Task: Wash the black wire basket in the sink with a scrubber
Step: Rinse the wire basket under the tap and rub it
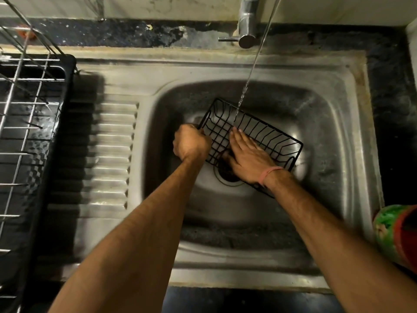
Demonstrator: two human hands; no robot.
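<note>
The black wire basket (268, 134) sits tilted in the steel sink (334, 123), above the drain. My left hand (191, 142) grips the basket's left rim with curled fingers. My right hand (248, 157) lies flat inside the basket, fingers straight and pressed against the wire bottom. A dark patch shows under its thumb; I cannot tell whether it is a scrubber or the drain. A thin stream of water (248, 80) falls from the tap (247, 23) onto the basket's far side.
A dish rack (29, 114) of metal wire in a black tray stands on the left, beside the ribbed drainboard (108, 159). A green and red container (397, 233) stands at the right edge of the sink. Dark stone counter runs behind.
</note>
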